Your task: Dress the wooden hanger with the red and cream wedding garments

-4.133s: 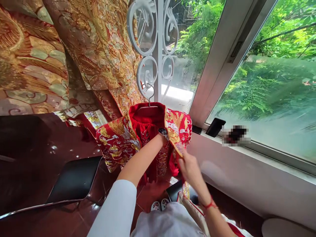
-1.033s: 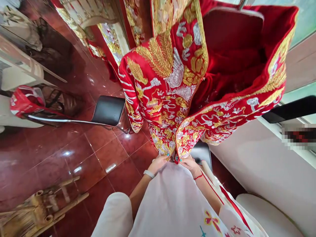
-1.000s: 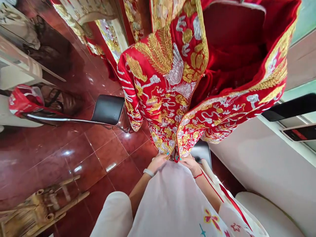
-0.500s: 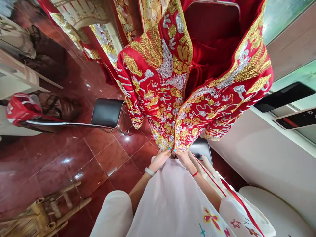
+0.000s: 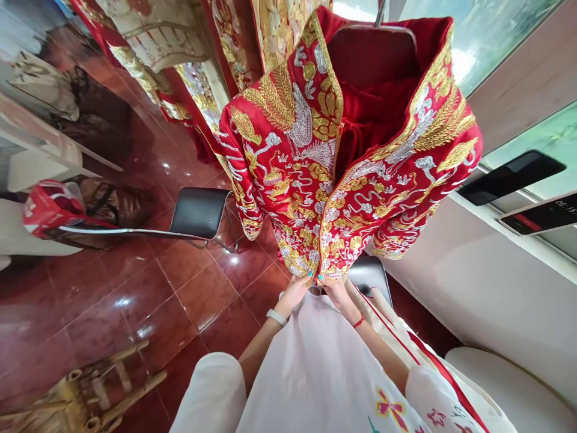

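A red jacket (image 5: 315, 174) with gold and silver embroidery hangs in front of me, its front open at the top and its red lining showing. My left hand (image 5: 295, 293) pinches the lower hem of the left front panel. My right hand (image 5: 332, 290) pinches the hem of the right front panel beside it. Both hands meet at the bottom centre of the jacket, fingers closed on the cloth. A white band sits on my left wrist and a red cord on my right.
A black chair (image 5: 198, 211) stands on the red tiled floor at left, and another black seat (image 5: 369, 273) is behind the jacket. Two phones (image 5: 511, 177) lie on the window sill at right. Embroidered gowns (image 5: 157, 36) hang behind. A wooden object (image 5: 90, 391) lies bottom left.
Since four seconds ago my hands have dropped from the collar to the hem. In the last second the two front panels have drawn closer together at the bottom.
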Motion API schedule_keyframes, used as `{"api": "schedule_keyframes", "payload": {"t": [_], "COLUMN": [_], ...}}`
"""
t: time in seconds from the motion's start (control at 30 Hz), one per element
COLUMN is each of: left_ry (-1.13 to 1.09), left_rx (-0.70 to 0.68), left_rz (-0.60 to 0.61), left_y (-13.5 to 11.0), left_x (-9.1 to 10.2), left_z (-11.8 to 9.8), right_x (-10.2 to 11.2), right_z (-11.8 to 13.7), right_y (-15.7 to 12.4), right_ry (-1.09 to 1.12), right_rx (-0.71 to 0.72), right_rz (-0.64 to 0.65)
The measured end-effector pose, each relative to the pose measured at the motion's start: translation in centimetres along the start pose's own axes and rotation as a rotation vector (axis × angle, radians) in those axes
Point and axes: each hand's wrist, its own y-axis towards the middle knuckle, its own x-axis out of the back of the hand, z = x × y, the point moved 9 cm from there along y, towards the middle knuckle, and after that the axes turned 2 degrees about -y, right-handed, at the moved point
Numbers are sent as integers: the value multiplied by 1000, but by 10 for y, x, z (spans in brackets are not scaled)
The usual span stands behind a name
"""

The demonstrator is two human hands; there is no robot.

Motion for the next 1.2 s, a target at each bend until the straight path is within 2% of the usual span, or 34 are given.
{"api": "schedule_keyframes", "payload": {"t": [0.1,0.3,0.53,0.73,0.83,1.03,1.2], "left_ry": [-12,11,-14,-43,-37,-16,-8], "left_rx": [-11,-13,-19,-43,-71,-72,-27], "left_rz": [-24,17,-5,-9,-33,-173,-161], "left_y": [0,0,2,2,3,11,16], "left_x": [0,-8,-3,1,7,33,37], "left_z": [-2,-4,-2,0,1,11,15], "right_x": [-2,-7,1,-5,-5,3,7], "right_z": [-1,-3,-10,-11,-14,-23,-18], "right_y": [-2,-5,-3,-2,0,11,19], "right_ry": [-8,-27,-26,10,29,29,-12], "right_rx": [4,1,-9,-2,8,11,2], "right_rz": [19,45,12,32,2,-95,-74]}}
